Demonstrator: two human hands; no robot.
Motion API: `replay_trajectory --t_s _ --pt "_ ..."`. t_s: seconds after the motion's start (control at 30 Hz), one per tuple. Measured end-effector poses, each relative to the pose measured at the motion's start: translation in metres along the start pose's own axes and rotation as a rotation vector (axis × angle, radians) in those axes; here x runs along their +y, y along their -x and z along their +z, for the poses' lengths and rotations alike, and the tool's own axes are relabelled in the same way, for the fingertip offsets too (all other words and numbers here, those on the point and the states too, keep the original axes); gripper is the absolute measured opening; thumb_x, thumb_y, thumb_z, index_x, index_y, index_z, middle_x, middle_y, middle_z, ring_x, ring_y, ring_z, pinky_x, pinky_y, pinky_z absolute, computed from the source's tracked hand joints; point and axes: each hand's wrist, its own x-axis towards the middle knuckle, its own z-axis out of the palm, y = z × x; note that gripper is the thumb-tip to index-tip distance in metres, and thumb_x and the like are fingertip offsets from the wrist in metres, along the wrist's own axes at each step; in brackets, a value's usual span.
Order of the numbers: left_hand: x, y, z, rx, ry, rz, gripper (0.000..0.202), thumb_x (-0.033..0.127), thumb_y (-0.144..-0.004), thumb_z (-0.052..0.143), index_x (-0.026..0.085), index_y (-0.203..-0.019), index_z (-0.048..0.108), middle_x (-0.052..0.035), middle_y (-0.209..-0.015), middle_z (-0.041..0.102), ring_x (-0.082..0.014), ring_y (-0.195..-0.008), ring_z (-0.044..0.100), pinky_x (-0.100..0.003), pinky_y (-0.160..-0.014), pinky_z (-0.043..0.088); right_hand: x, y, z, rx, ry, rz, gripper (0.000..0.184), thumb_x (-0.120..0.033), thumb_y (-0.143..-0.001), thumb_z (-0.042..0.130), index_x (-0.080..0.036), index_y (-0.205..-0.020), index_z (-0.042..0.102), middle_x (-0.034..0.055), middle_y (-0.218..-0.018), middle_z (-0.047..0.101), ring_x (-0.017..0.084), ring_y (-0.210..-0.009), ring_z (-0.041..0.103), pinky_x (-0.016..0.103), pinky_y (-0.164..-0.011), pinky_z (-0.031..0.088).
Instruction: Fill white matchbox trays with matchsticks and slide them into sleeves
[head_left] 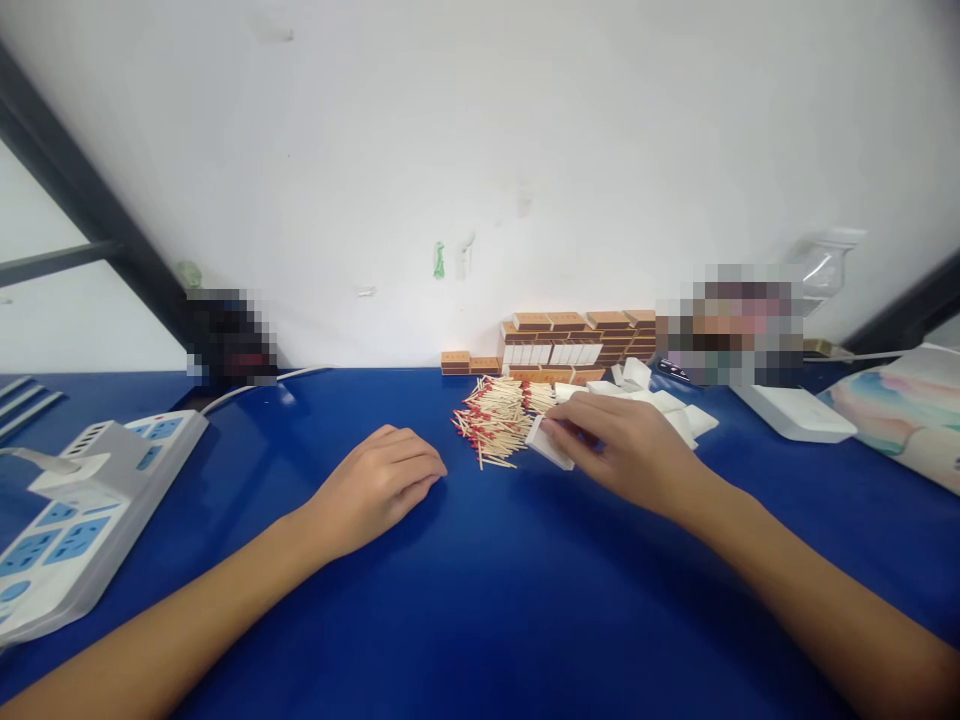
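- By the right hand (626, 440), a small white tray (550, 447) is pinched between thumb and fingers; the tray is held tilted, at the near right edge of the loose matches.
- The left hand (386, 480) is placed palm-down at the blue table (465, 610), to the left of the matches and apart from them; its fingers are bent and kept close together. The underside of the palm is hidden, so whether anything is held there cannot be told.
- The loose matches (491, 422) are heaped between the two hands, nearer to the right one, with red heads pointed in mixed directions.
- More white trays (701, 420) are piled behind and beside the right hand, partly covered by it.
- Behind the matches, brown-and-orange matchboxes (619, 345) are stacked in rows close to the white wall (360, 150); a run of narrow white faces is shown in the front of the stack.
- Two smaller matchbox shapes (469, 363) are set low at the left end of the stack.
- At the left, a power strip (79, 535) is seen with a white adapter (97, 465) plugged into it.
- At the right, a white case (799, 412) is set beside a colourful package (896, 405); a clear bottle (825, 270) is partly covered by pixelation.
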Motion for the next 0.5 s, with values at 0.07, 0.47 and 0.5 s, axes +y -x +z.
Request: replay_trajectory --t_s 0.07,0.47,0.5 --pt "0.0008 -0.0005 0.0002 0.001 0.002 0.000 0.015 0.015 -0.103 0.056 0.019 -0.106 0.070 -0.0042 -0.104 0.076 -0.0169 -0.095 0.068 -0.035 -0.086 0.047 -0.0015 -0.0001 0.0004 -0.001 -0.010 -0.004 0.017 -0.024 -0.104 0.053 -0.019 -0.095 0.067 0.0040 -0.083 0.070 0.016 -0.070 0.061 0.030 -0.064 0.044" --pt "-0.0001 0.0017 0.0004 0.001 0.015 0.005 0.033 -0.002 -0.094 0.048 0.018 -0.109 0.069 -0.0041 -0.108 0.076 -0.0179 -0.100 0.067 -0.035 -0.087 0.048 -0.0060 -0.0022 0.0007 -0.021 -0.030 -0.002 0.022 -0.026 -0.104 0.051 -0.020 -0.093 0.068 0.0041 -0.083 0.073 0.016 -0.067 0.062 0.030 -0.060 0.043" --pt "0.0001 0.0018 0.0001 0.001 0.016 0.006 0.033 -0.002 -0.095 0.047 0.019 -0.109 0.069 -0.0041 -0.108 0.076 -0.0178 -0.100 0.067 -0.035 -0.087 0.048 -0.0058 -0.0020 0.0009 -0.019 -0.031 0.001 0.022 -0.026 -0.104 0.051 -0.020 -0.093 0.068 0.0041 -0.083 0.073 0.016 -0.067 0.062 0.030 -0.060 0.043"
